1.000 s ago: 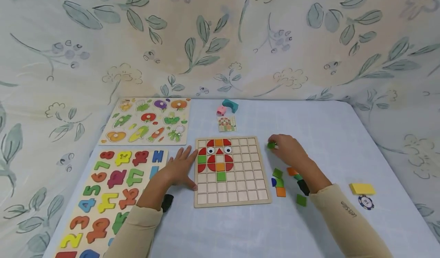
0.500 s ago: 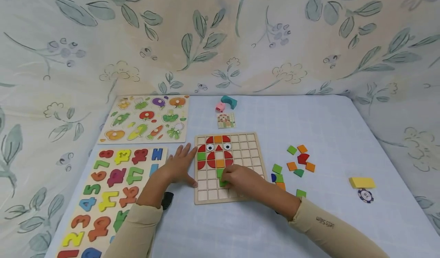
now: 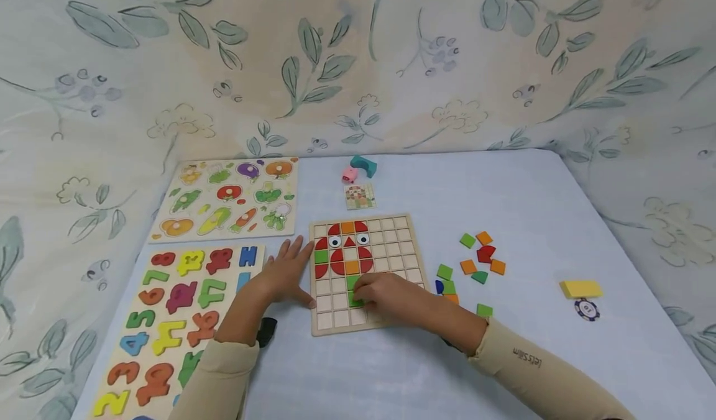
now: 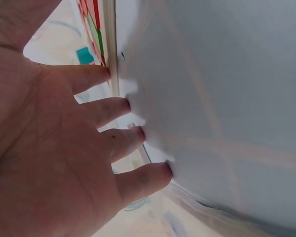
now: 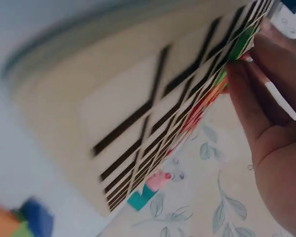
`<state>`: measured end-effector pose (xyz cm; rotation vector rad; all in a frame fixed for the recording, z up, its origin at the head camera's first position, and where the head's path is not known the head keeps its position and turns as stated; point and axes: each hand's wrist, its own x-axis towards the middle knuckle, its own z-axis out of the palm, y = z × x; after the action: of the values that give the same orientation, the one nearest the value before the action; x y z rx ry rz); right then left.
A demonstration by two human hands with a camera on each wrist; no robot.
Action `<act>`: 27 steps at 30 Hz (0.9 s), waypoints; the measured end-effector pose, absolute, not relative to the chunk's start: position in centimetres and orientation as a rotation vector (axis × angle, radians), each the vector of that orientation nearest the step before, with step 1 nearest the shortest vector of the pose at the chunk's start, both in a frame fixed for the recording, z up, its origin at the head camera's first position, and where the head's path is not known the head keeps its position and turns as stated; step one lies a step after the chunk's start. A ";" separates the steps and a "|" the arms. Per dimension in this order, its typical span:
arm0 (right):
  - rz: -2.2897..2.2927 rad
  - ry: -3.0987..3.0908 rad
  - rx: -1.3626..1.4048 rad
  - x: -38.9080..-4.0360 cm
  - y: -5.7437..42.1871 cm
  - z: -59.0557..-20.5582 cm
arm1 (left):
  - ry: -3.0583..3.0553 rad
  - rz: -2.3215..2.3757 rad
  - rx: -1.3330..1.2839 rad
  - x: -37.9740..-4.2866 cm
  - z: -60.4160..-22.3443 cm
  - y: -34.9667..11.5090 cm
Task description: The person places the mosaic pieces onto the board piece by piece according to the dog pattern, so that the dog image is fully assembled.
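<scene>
A wooden grid board (image 3: 416, 246) lies mid-table, its upper left cells filled with red, orange and green tiles and two eye tiles. My right hand (image 3: 391, 299) is over the lower middle cells, thumb and fingertips pinching a green square tile (image 3: 354, 301) at its cell, just below another green tile (image 3: 352, 281). In the right wrist view the fingertips meet that green tile low at the board's surface. My left hand (image 3: 286, 277) lies at the board's left edge with fingers spread; the left wrist view shows its palm (image 4: 49, 143) and straight fingers against the table.
Loose tiles (image 3: 467, 266) lie right of the board. Farther right are a yellow block (image 3: 580, 289) and a round chip (image 3: 587, 309). A number puzzle (image 3: 168, 311) and a vegetable puzzle (image 3: 226, 196) stand left. Behind the board are a picture card (image 3: 360, 196) and a pink pig figure (image 3: 349, 174).
My right hand has moved left from beside the board's right edge to the lower middle cells, bringing the green tile. My left hand has stayed at the left edge. The head view has shifted slightly.
</scene>
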<state>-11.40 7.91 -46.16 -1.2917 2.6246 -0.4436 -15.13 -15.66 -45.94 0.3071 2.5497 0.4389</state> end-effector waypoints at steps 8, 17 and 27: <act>-0.316 2.660 -1.353 -10.4 8.1 -46.1 | 2.555 0.445 0.319 -14.9 -46.1 -15.9; 0.152 2.769 -1.469 -9.0 8.9 -45.9 | 2.556 0.441 0.327 -15.1 -46.3 -15.7; -0.010 2.850 -0.508 -12.8 17.3 -43.4 | 2.559 0.436 0.336 -15.0 -46.2 -15.9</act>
<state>-12.76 17.31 -43.39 -0.5083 2.8499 -0.0099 -15.02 -15.93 -46.22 0.3365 2.5589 0.4363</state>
